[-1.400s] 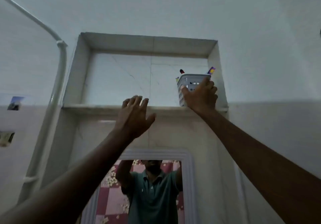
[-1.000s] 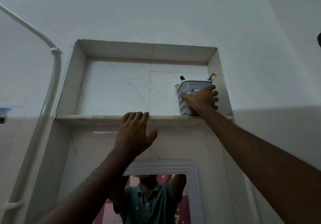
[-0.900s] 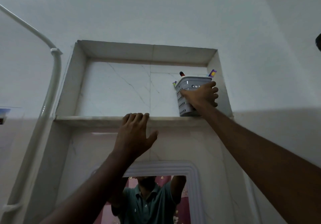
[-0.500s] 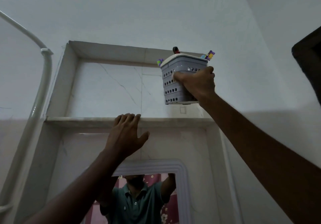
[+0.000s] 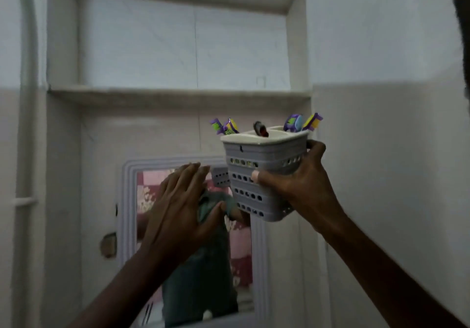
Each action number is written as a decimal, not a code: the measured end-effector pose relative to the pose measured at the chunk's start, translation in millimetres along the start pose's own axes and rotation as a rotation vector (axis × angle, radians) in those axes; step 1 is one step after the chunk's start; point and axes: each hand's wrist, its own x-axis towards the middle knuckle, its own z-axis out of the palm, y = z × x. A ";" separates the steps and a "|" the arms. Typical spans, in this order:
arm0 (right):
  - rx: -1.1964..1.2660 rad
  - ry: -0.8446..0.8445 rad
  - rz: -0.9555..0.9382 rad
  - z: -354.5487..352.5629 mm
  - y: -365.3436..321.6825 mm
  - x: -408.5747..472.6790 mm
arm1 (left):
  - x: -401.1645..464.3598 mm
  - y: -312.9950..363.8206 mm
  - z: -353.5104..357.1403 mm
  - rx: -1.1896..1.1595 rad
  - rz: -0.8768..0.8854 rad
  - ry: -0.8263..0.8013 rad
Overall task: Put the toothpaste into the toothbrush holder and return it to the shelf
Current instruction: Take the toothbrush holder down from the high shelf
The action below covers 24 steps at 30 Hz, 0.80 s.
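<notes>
Right hand (image 5: 297, 187) clamps the holder (image 5: 264, 175) at frame centre, thumb across its front; left hand (image 5: 178, 208) is spread, empty, beside it. Holder has come down off the shelf (image 5: 157, 93) above, ready for toothpaste, which is unseen.

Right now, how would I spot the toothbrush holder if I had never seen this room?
Find the marble shelf recessed in the wall above the mirror. Just below it, the right hand holds the toothbrush holder: a grey tub with hole rows, a white rim and purple-yellow toothbrushes.
</notes>
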 end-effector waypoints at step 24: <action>-0.365 -0.025 0.661 47.0 249.0 -429.2 | -418.0 -9.7 122.8 -0.060 -0.471 -0.865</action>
